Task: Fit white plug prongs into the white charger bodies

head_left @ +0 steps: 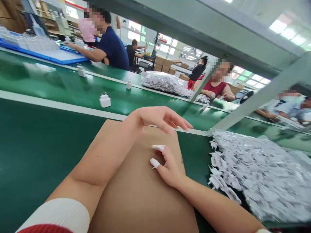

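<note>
My left hand hangs over the far end of a brown cardboard sheet, beside the rail of the green conveyor belt. Its fingers are loosely bent and apart, with nothing visible in them. Nearer to me, my right hand hovers above the cardboard, wearing white finger cots on thumb and forefinger. A gap shows between those two fingertips, and no object is seen there. On the belt to the left of my left hand stands a white plug-in charger, prongs up.
A large clear bag of white plastic plug parts lies to the right, some spilling out. More chargers stand along the belt. A slanted metal post rises at right. Co-workers sit across, near a blue tray.
</note>
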{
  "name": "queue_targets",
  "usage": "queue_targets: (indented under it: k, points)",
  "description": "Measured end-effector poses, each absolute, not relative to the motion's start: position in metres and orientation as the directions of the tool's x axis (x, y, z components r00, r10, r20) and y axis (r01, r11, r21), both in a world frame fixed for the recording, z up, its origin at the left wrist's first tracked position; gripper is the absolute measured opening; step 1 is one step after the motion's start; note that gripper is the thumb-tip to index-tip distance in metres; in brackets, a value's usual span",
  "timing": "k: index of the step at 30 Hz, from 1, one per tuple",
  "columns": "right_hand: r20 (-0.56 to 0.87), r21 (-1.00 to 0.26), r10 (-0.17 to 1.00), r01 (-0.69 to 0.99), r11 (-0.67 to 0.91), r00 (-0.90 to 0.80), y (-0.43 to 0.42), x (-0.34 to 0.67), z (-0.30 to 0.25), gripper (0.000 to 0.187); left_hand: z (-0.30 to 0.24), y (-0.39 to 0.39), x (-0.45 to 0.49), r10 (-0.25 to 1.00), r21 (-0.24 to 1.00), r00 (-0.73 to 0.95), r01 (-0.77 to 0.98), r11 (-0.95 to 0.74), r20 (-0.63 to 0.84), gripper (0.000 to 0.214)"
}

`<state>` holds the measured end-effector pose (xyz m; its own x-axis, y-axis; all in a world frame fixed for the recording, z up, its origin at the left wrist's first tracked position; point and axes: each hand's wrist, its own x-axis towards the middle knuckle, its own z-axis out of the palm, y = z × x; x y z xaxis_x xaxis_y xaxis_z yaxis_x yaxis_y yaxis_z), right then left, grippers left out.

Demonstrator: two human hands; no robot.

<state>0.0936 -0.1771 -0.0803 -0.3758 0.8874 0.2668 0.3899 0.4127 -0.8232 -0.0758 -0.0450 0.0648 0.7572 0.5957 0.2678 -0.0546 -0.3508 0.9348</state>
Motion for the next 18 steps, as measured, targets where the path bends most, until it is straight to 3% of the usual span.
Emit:
queue_targets:
  k: [2, 4, 5, 7, 10, 12, 14, 16, 18]
  points:
    - [0.262, -0.859, 0.904, 0.346, 0.378, -0.336, -0.174, 0.093, -0.078, 0.046, 0.065, -0.027, -0.077, 0.776, 0.956, 0.578, -0.025, -0.293, 0.253, 0.047]
    - [0.228, -0.860, 0.910, 0.366, 0.354, -0.345, -0.175, 0.101, -0.069, 0.049, 0.052, -0.006, -0.080, 0.955, 0.968, 0.179, 0.034, -0.247, 0.237, 0.043]
    - [0.207, -0.837, 0.906, 0.412, 0.360, -0.370, -0.178, 0.109, -0.061, 0.051, 0.041, 0.003, -0.081, 0.969, 0.965, 0.000, 0.087, -0.247, 0.248, 0.041]
    - [0.160, -0.727, 0.889, 0.558, 0.400, -0.428, -0.189, 0.134, -0.045, 0.057, 0.016, 0.018, -0.085, 0.935, 0.930, -0.159, 0.244, -0.275, 0.318, 0.044]
    - [0.127, -0.403, 0.927, 0.836, 0.373, -0.352, -0.221, 0.188, -0.032, 0.065, -0.023, 0.029, -0.088, 0.919, 0.811, -0.095, 0.511, -0.285, 0.383, 0.068]
    - [0.186, -0.120, 0.970, 0.976, 0.181, -0.157, -0.243, 0.226, -0.039, 0.063, -0.044, 0.031, -0.087, 0.933, 0.701, 0.002, 0.659, -0.273, 0.361, 0.088]
    - [0.208, 0.090, 0.978, 0.996, -0.023, 0.004, -0.260, 0.258, -0.057, 0.051, -0.059, 0.033, -0.086, 0.934, 0.591, 0.114, 0.747, -0.305, 0.338, 0.092]
    - [0.210, 0.165, 0.976, 0.981, -0.100, 0.065, -0.265, 0.276, -0.076, 0.036, -0.067, 0.033, -0.086, 0.923, 0.526, 0.192, 0.774, -0.352, 0.335, 0.077]
    - [0.249, 0.146, 0.968, 0.986, -0.078, 0.040, -0.260, 0.279, -0.088, 0.030, -0.070, 0.033, -0.085, 0.916, 0.510, 0.207, 0.778, -0.367, 0.343, 0.055]
